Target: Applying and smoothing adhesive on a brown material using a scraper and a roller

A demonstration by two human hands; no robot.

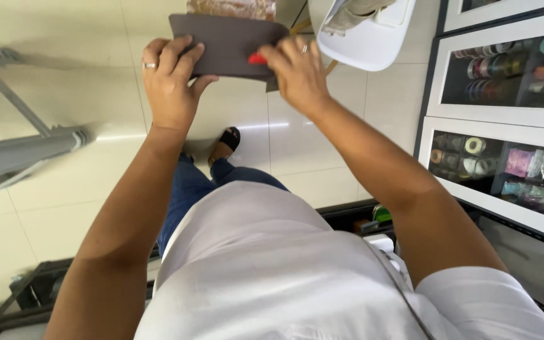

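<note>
A dark brown piece of fabric (231, 41) is held out in front of me, above the floor. My left hand (170, 82) grips its lower left edge, thumb underneath and fingers over the front; a ring is on one finger. My right hand (297, 72) pinches the lower right edge, with a small red item (257, 59) showing between its fingers and the fabric; what the red item is cannot be told. A patterned brownish piece (231, 7) shows behind the top of the fabric.
Glossy cream floor tiles (77, 189) lie below. A white chair (366, 34) with cloth on it stands at the upper right. White glass-front cabinets (498, 119) with ribbon rolls fill the right side. A grey metal frame (20, 148) is at the left. My foot in a black sandal (226, 141) is below.
</note>
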